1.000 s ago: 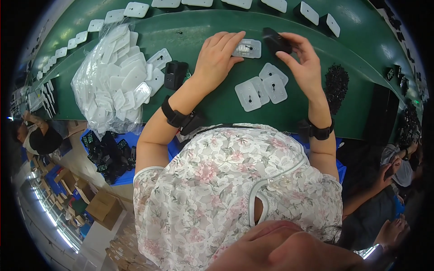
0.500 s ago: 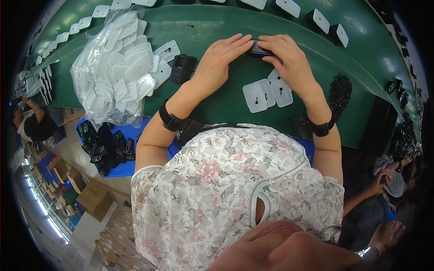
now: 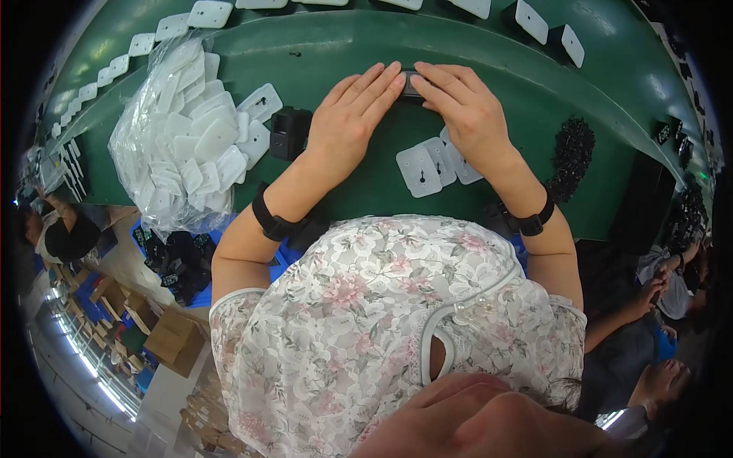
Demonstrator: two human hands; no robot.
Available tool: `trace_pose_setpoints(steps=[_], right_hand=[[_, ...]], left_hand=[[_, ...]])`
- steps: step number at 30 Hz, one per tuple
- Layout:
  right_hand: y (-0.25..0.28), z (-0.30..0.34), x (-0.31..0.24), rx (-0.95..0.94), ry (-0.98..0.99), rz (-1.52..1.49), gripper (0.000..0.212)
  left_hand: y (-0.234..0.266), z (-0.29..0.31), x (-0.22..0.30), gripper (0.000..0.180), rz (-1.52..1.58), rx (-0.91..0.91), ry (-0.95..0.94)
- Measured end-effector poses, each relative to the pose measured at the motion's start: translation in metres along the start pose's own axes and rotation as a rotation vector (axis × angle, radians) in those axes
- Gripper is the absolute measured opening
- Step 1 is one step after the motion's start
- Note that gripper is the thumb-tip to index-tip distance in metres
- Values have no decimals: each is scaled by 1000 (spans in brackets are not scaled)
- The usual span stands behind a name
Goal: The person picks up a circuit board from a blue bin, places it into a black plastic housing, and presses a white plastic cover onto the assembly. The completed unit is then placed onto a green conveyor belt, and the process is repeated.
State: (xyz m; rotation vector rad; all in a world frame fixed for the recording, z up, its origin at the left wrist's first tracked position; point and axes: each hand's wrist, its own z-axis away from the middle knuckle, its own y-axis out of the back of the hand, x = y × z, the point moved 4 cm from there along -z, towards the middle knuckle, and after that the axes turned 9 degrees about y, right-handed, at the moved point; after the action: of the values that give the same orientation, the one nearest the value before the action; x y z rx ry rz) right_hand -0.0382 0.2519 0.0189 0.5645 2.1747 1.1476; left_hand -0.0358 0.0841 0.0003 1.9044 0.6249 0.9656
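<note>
Both my hands are on a small black box-shaped housing (image 3: 411, 84), mostly hidden under my fingers at the middle of the green bench. My left hand (image 3: 347, 114) covers its left side, fingers stretched and close together. From the right, my right hand (image 3: 464, 107) curves over it with the fingertips at its top and edge. Another black housing (image 3: 289, 133) stands beside my left wrist. Below my right hand lie several white plastic plates (image 3: 418, 171), overlapping, with small dark parts on them.
At left, a clear plastic bag (image 3: 172, 137) spills white plates. A pile of small black screws (image 3: 573, 156) lies to the right. Along the far side runs a row of black units with white plates (image 3: 210, 14). A blue bin (image 3: 200, 298) with black parts sits below the bench at left.
Both hands and the black housing have shifted slightly left in the picture, along with the bench. My fingers now cover more of the housing, and the hands are closer together.
</note>
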Motion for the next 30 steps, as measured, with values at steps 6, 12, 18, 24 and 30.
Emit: trace_pose_setpoints(steps=[6,12,18,24,30], right_hand=[[9,-12,36,-69,-268,-427,37],[12,15,28,236,-533,-1215,59],[39,39,28,532,-704,-1231,54],[133,85,107,714,-620,-641,44],[177,149,205,357,-797,-349,38]], left_hand=[[-15,-12,7,47,9,164,15],[-14,-25,4,27,537,33,316],[-31,-43,32,28,1134,-228,524],[-30,-37,24,26,1014,-145,396],[-16,-19,31,22,819,-155,274]])
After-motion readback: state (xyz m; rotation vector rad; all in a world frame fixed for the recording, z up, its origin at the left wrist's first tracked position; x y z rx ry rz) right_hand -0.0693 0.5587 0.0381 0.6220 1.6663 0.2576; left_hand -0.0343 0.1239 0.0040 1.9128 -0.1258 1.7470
